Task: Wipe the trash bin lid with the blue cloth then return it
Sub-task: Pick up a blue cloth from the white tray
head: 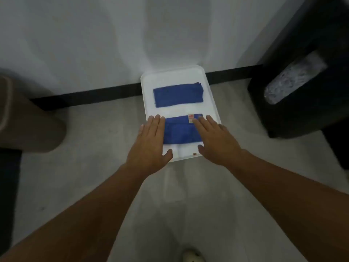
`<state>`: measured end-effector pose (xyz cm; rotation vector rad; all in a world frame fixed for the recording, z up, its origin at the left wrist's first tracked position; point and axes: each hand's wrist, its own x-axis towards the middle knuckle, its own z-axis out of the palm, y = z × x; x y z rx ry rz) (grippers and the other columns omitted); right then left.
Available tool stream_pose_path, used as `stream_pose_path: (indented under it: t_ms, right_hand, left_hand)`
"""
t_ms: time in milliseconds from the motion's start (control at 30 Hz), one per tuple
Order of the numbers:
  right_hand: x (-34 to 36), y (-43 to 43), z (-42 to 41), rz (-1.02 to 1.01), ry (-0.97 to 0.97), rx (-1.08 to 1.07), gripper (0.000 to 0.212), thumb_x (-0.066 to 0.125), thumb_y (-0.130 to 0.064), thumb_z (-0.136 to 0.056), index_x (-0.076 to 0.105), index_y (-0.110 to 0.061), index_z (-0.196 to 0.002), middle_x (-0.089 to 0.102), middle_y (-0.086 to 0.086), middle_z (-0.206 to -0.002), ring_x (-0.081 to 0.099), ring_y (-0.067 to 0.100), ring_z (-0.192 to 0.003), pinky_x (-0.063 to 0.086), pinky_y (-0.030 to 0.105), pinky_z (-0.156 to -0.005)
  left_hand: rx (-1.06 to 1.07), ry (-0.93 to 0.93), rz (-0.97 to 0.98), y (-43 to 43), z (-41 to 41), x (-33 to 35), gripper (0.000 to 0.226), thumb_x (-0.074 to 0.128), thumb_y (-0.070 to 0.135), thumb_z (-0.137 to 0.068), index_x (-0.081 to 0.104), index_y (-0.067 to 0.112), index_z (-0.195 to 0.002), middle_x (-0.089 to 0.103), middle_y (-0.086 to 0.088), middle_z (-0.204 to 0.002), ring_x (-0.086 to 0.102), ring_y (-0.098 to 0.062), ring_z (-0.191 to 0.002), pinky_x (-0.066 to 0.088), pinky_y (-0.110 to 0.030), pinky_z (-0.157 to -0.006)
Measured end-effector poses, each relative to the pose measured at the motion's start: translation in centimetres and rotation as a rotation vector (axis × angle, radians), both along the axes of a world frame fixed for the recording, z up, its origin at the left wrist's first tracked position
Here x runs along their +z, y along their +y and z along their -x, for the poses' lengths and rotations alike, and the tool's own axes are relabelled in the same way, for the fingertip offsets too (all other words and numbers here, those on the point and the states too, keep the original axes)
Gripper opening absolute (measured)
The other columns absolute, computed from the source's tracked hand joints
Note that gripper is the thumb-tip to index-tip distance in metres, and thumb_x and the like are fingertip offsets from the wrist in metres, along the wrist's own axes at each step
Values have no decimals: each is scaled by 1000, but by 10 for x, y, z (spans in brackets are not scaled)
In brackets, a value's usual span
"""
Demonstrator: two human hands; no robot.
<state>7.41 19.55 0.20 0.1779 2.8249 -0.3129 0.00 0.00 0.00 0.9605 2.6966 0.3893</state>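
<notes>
A white tray (211, 95) lies on the grey floor against the wall. Two folded blue cloths lie on it: the far cloth (178, 96) and the near cloth (179, 132), which has a small red-and-white label at its right corner. My left hand (151, 140) rests flat over the near cloth's left end, fingers extended. My right hand (216, 138) rests flat over its right end, fingers spread. Neither hand grips the cloth. At the right stands a black trash bin (302, 87) with a grey patterned lid flap (294, 80).
A brown rounded object (28, 118) stands on the floor at the left. A black baseboard (90, 95) runs along the white wall. The toe of a light shoe (192, 256) shows at the bottom edge. Bare grey floor lies between me and the tray.
</notes>
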Motion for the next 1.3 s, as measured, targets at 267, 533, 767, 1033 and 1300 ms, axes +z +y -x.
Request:
stream_pose_path:
  t_ms: [267,533,767,1033,1300]
  right_hand:
    - [-71,11,23,24,-109,-13,77,50,-20,-86,-1,-16,-144,4,6,-157,1,26,-143,14,45,-116]
    - [-85,14,43,1,-189,71,84,54,-29,-84,-4,-18,-144,-9,9,-156,-8,30,-143,9,48,-116]
    - [-91,3,53,-105,-212,75,67,40,-23,-94,-3,-9,-143,-4,21,-155,3,44,-140,21,54,-111]
    - [-37,6,87,183,-132,-136,58,42,-14,-92,15,-18,-143,45,15,-139,45,33,-122,23,47,-109]
    - [90,-34,161,682,116,-363,24,37,-9,-89,59,-7,-96,64,19,-93,55,31,-81,43,36,-70]
  left_hand:
    - [-23,-16,119,23,23,-79,97,58,45,-81,-5,13,-147,0,-8,-159,-4,-25,-145,-7,-35,-108]
    - [-107,-152,285,30,48,-96,108,65,41,-76,-11,11,-146,-8,-9,-158,-7,-24,-145,1,-38,-115]
    - [-103,-96,370,42,48,-98,72,38,24,-95,-9,6,-146,-8,-14,-158,-4,-27,-145,1,-39,-116]
    - [-81,67,261,51,99,-27,53,30,19,-97,15,9,-146,19,-13,-156,18,-31,-142,13,-44,-115]
    - [194,-141,-201,5,171,108,25,44,13,-88,59,7,-106,65,-13,-101,58,-29,-89,41,-31,-73]
